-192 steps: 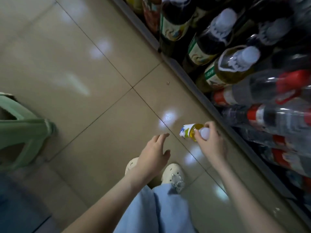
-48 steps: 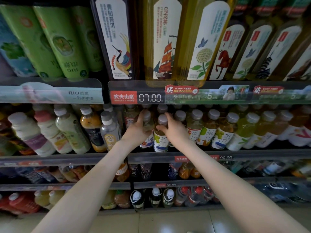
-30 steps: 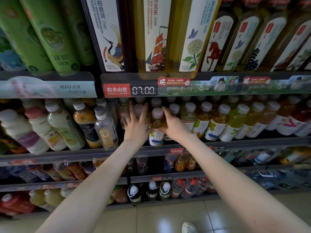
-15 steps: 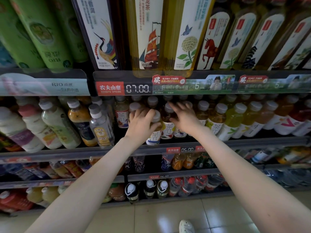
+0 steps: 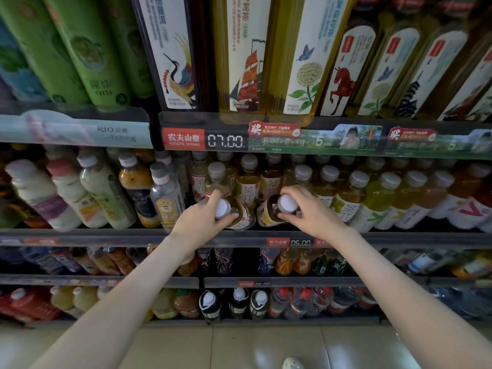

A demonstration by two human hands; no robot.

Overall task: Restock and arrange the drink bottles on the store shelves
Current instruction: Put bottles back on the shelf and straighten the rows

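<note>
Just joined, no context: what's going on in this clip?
A person is at a store drinks shelf, working the middle shelf of small tea bottles. The left hand grips one bottle by its white-capped neck, and the right hand grips a second bottle the same way. Both bottles are tipped forward at the shelf's front edge, caps toward the camera. The bottles behind them stand upright in rows.

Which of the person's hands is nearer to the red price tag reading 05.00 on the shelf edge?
The right hand. It grips a tilted tea bottle just above the red 05.00 price tag; the left hand holds another bottle further left.
</note>
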